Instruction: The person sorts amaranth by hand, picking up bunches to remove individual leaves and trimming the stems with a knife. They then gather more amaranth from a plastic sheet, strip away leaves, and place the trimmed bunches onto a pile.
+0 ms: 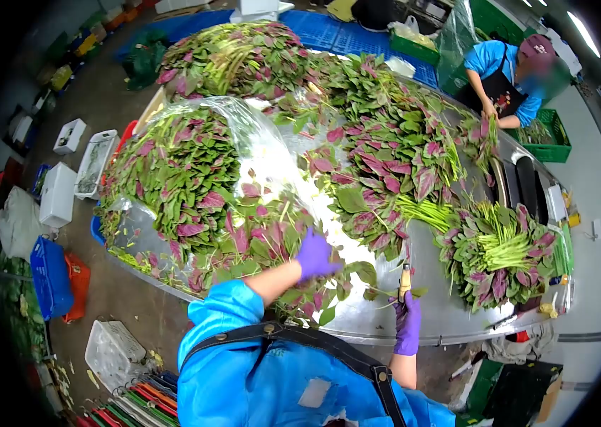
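My left hand (317,256), in a purple glove, reaches over loose red-and-green leafy stems (258,238) on the metal table (421,267). Its fingertips are too small and blurred to tell whether they grip a stem. Closer to the table's front edge, my right hand (406,320), also gloved in purple, is closed around a knife (405,281) with a pale wooden handle. The blade points away from me. A few leaves and a thin stem lie beside the handle. Bundled greens with pale stems (503,249) sit to the right.
Large leafy heaps (179,167) cover the left and back of the table, with clear plastic sheeting (261,135) between them. Across the table at the right, a co-worker (503,78) handles greens near a green crate (549,135). White boxes (57,194) and a blue crate (51,277) stand left.
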The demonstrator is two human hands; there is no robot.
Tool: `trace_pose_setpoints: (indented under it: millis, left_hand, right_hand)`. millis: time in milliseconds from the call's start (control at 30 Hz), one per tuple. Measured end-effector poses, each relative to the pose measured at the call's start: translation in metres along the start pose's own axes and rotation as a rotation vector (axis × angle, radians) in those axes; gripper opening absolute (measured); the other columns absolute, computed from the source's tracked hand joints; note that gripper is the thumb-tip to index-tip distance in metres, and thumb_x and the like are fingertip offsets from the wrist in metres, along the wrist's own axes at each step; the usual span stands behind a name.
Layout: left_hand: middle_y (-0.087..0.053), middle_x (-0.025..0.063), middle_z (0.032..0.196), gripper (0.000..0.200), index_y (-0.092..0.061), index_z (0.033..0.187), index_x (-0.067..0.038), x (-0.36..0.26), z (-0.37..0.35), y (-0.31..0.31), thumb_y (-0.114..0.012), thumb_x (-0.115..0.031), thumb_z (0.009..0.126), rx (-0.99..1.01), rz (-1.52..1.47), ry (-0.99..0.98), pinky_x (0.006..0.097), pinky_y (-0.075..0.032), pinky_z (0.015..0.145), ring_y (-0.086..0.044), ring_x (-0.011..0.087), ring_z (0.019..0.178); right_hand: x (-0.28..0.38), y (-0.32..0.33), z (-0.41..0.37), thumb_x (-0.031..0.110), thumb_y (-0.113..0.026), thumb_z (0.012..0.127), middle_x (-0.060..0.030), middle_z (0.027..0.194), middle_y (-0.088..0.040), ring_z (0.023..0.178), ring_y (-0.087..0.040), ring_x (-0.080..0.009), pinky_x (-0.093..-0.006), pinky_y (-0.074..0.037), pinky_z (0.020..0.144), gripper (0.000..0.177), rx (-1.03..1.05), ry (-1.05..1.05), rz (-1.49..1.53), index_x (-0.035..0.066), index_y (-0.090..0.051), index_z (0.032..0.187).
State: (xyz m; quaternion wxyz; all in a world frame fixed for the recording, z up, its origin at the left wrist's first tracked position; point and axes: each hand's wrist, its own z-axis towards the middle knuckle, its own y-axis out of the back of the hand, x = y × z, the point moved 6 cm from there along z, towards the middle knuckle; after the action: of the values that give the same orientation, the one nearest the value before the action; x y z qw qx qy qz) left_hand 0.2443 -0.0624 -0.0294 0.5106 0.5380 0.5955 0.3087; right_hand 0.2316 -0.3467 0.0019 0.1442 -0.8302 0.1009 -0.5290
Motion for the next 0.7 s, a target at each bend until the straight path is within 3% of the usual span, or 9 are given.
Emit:
trace_pose_setpoints:
  millis: [67,100,233,300,367,433,500,567,700]
  left_hand:
    - [-0.057,0.0179,0.092,0.074,-0.057,0.102,-0.005,-0.027,-0.022,-0.025,-0.05,-0.069,0.066,-0.103,-0.118,-0.103,0.0613,-0.012,0.1,-0.052,0.0352,0.096]
    - [-0.053,0.0205,0.105,0.082,-0.053,0.114,-0.006,-0.038,-0.032,-0.026,-0.052,-0.07,0.062,-0.297,-0.031,-0.159,0.0634,-0.012,0.098,-0.047,0.0379,0.106]
    - [-0.043,0.0217,0.123,0.095,-0.043,0.127,-0.01,-0.064,-0.025,-0.016,-0.055,-0.072,0.056,-0.127,0.038,-0.132,0.0653,-0.014,0.095,-0.036,0.0413,0.116]
    - [-0.042,0.0218,0.124,0.092,-0.046,0.124,-0.011,-0.077,-0.035,-0.02,-0.055,-0.072,0.056,0.008,0.053,-0.14,0.0652,-0.015,0.095,-0.034,0.0426,0.117]
    - [-0.048,0.0175,0.11,0.084,-0.052,0.116,-0.01,-0.08,-0.056,-0.035,-0.059,-0.068,0.055,0.022,0.058,-0.207,0.0644,-0.016,0.095,-0.027,0.0411,0.123]
    - [-0.048,0.0154,0.103,0.07,-0.054,0.109,-0.011,-0.072,-0.085,-0.051,-0.062,-0.06,0.06,0.058,0.059,-0.278,0.064,-0.014,0.097,-0.026,0.0402,0.123]
    - [-0.05,0.013,0.098,0.032,-0.059,0.095,-0.011,-0.061,-0.113,-0.047,-0.058,-0.036,0.073,-0.11,0.109,-0.353,0.059,-0.012,0.102,-0.029,0.0355,0.124]
    - [-0.051,0.012,0.098,0.032,-0.06,0.095,-0.012,-0.049,-0.135,-0.038,-0.059,-0.035,0.073,-0.096,0.101,-0.37,0.0559,-0.011,0.104,-0.027,0.0336,0.125]
    - [-0.051,0.0101,0.099,0.036,-0.06,0.094,-0.012,-0.017,-0.166,-0.031,-0.065,-0.037,0.068,0.018,0.142,-0.424,0.0499,-0.012,0.107,-0.029,0.0287,0.125]
  right_hand:
    - [-0.009,0.0,-0.004,0.022,-0.056,0.086,-0.0046,0.101,-0.056,0.088,-0.056,-0.0147,-0.0311,-0.048,0.078,0.032,-0.056,-0.07,0.018,0.004,-0.05,0.111]
    - [-0.015,-0.004,0.001,0.022,-0.057,0.084,-0.0039,0.103,-0.056,0.093,-0.053,-0.0138,-0.0307,-0.047,0.08,0.032,-0.035,-0.073,0.034,0.005,-0.051,0.11]
    - [-0.026,-0.035,0.03,0.022,-0.058,0.084,-0.0049,0.09,-0.058,0.073,-0.058,-0.0142,-0.0253,-0.05,0.066,0.032,0.082,-0.11,0.095,0.002,-0.05,0.109]
    - [-0.019,-0.055,0.031,0.023,-0.057,0.085,-0.0061,0.088,-0.057,0.072,-0.058,-0.0145,-0.0247,-0.05,0.063,0.031,0.117,-0.068,0.1,0.001,-0.05,0.105]
    - [-0.022,-0.055,0.04,0.023,-0.056,0.086,-0.0068,0.087,-0.057,0.07,-0.058,-0.0154,-0.0245,-0.049,0.061,0.029,0.138,-0.049,0.111,0.0,-0.05,0.103]
    - [-0.028,-0.052,0.04,0.021,-0.055,0.086,-0.0059,0.09,-0.056,0.077,-0.056,-0.0146,-0.0273,-0.049,0.069,0.033,0.202,-0.079,0.082,0.001,-0.047,0.111]
    - [-0.029,-0.051,0.039,0.02,-0.054,0.086,-0.0061,0.088,-0.056,0.076,-0.056,-0.0152,-0.0273,-0.049,0.068,0.032,0.228,-0.092,0.077,0.0,-0.047,0.109]
    - [-0.027,-0.054,0.031,0.02,-0.055,0.086,-0.006,0.085,-0.057,0.07,-0.057,-0.0155,-0.0236,-0.049,0.062,0.026,0.214,-0.07,0.084,0.001,-0.051,0.103]
    - [-0.048,-0.04,0.028,0.019,-0.057,0.084,-0.0067,0.085,-0.057,0.071,-0.057,-0.0175,-0.0279,-0.05,0.065,0.028,0.197,-0.121,0.058,0.001,-0.05,0.104]
